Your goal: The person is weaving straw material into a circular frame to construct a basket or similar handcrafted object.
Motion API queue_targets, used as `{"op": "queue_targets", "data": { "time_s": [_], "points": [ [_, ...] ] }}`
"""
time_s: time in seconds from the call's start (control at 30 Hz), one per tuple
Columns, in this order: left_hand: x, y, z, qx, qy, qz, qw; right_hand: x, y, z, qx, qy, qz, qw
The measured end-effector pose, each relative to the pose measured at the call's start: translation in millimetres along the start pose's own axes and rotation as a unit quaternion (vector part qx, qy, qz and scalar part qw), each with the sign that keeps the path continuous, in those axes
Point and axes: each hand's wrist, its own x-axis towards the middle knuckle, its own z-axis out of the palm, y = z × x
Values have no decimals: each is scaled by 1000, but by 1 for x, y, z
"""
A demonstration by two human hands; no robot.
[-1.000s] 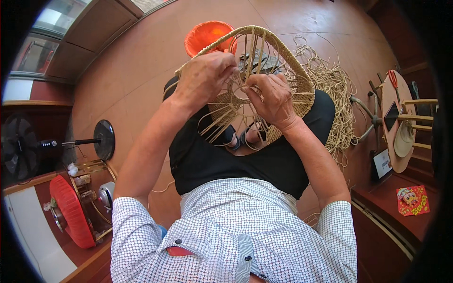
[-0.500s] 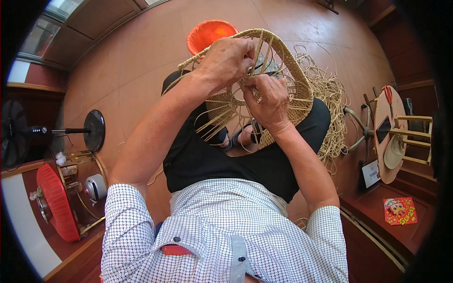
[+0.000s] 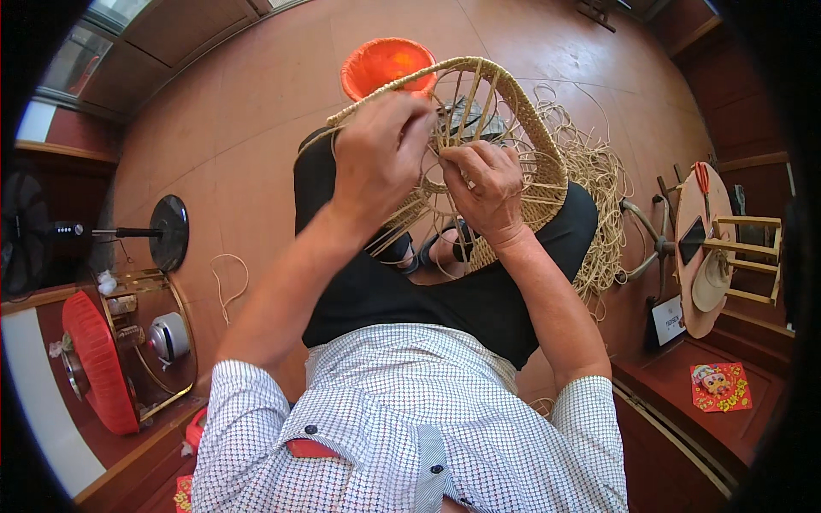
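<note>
One pinch on my feed: right hand (image 3: 491, 184), fingers together on the basket (image 3: 534, 120); left hand (image 3: 380, 158) too blurred to tell its hold. Basket tan, partly bare-spoked, thick-rimmed.

Dark lettering (image 3: 671, 324) on white rectangular item (image 3: 667, 319), gold characters (image 3: 734, 396) on red card (image 3: 720, 387), both well right of the right hand (image 3: 486, 184).

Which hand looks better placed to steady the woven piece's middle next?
Probably the right hand: it is closed on the woven piece close to the middle. The left hand is blurred near its edge; whether it grips anything is unclear.
</note>
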Motion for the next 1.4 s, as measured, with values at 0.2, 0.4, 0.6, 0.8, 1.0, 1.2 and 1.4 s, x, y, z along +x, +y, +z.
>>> {"op": "queue_targets", "data": {
  "time_s": [0.2,0.4,0.6,0.8,1.0,1.2,1.4],
  "points": [
    [-63,-5,22,-343,20,-329,879,0,-1,2,-5,19,-27,999],
    [-40,-20,25,-575,13,-387,721,2,-2,-2,-17,-5,-15,1000],
    [-34,-14,30,-568,-85,-370,730,1,-1,-7,-12,-24,-7,1000],
    [-30,-20,39,-413,-127,-386,815,7,-3,-16,18,-71,3,997],
    [-32,-19,41,-245,-130,-339,899,7,1,-17,23,-84,1,996],
    [-35,-6,23,-86,-169,-310,932,8,-1,-17,8,-97,2,995],
    [-43,3,32,59,-170,-245,953,9,1,-16,-3,-101,-16,995]
  ]
}}
